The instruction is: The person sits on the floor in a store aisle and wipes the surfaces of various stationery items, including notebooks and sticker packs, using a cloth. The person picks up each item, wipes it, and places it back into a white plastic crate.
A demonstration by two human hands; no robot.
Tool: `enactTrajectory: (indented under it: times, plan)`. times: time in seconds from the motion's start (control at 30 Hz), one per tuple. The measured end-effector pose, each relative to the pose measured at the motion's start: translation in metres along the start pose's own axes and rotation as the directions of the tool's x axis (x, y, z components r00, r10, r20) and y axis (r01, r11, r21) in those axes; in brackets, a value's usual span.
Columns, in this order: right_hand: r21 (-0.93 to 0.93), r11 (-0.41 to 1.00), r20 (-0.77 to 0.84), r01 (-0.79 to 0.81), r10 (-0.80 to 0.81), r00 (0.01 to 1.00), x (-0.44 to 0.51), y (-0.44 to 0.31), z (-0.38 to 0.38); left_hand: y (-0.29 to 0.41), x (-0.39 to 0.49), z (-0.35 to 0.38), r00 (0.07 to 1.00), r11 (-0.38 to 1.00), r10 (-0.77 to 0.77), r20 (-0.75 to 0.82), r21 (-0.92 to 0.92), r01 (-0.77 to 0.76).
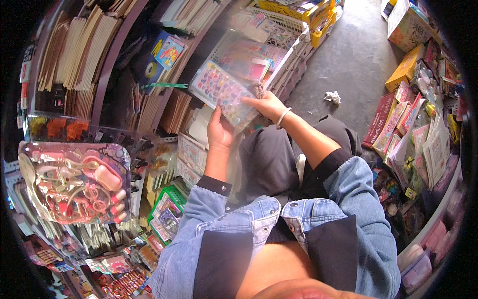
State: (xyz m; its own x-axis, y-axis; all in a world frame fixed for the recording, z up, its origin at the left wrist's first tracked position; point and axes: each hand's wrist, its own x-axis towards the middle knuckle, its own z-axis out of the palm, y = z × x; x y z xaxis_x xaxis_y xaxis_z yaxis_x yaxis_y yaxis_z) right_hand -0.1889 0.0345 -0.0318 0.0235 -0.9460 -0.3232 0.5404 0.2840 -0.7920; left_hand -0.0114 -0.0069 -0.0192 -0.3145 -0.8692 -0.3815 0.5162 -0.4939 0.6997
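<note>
A clear-fronted pack of colourful gem-like stickers [220, 84] lies tilted between my two hands, over the near side of a white plastic basket [289, 61]. My left hand [219, 129] grips its lower edge with the thumb on top. My right hand [267, 105] holds the right end, its thumb lying across the front. A small brown item [257, 91] shows beside the right-hand fingers; what it is I cannot tell. More flat sticker packs [242, 52] lie in the basket behind. A pink packet [258, 71] sits among them.
Shelves with upright stacks of card or paper [80, 52] rise on the left. A pink toy set in a blister pack [78, 183] hangs nearer. Yellow crates [323, 22] stand beyond the basket. Crumpled paper [332, 97] lies on the grey floor [317, 74]; boxed goods [384, 116] line the right.
</note>
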Motion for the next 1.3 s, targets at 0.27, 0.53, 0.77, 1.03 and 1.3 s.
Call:
enactTrajectory:
  times: [0.27, 0.53, 0.77, 1.03, 1.3]
  plan:
    - [0.089, 0.989, -0.187, 0.119, -0.101, 0.977, 0.018, 0.002, -0.001, 0.0, 0.008, 0.016, 0.999, 0.998, -0.041, 0.024, 0.046, 0.04]
    - [0.248, 0.958, -0.156, 0.142, -0.105, 0.982, 0.015, -0.015, 0.001, 0.008, 0.019, -0.013, 0.994, 0.997, 0.053, -0.096, 0.06, -0.048]
    - [-0.185, 0.983, -0.138, 0.006, -0.032, 0.99, 0.013, -0.018, -0.006, 0.037, -0.009, -0.021, 0.868, 0.899, 0.413, -0.276, 0.279, -0.338]
    - [-0.203, 0.974, -0.363, 0.1, -0.17, 0.916, 0.013, -0.019, -0.027, 0.025, 0.016, 0.017, 0.939, 0.916, 0.307, -0.154, 0.317, -0.247]
    - [-0.559, 0.825, 0.01, -0.08, 0.104, 0.995, -0.032, -0.045, -0.048, -0.03, 0.164, 0.107, 0.997, 0.947, -0.014, -0.078, 0.32, 0.038]
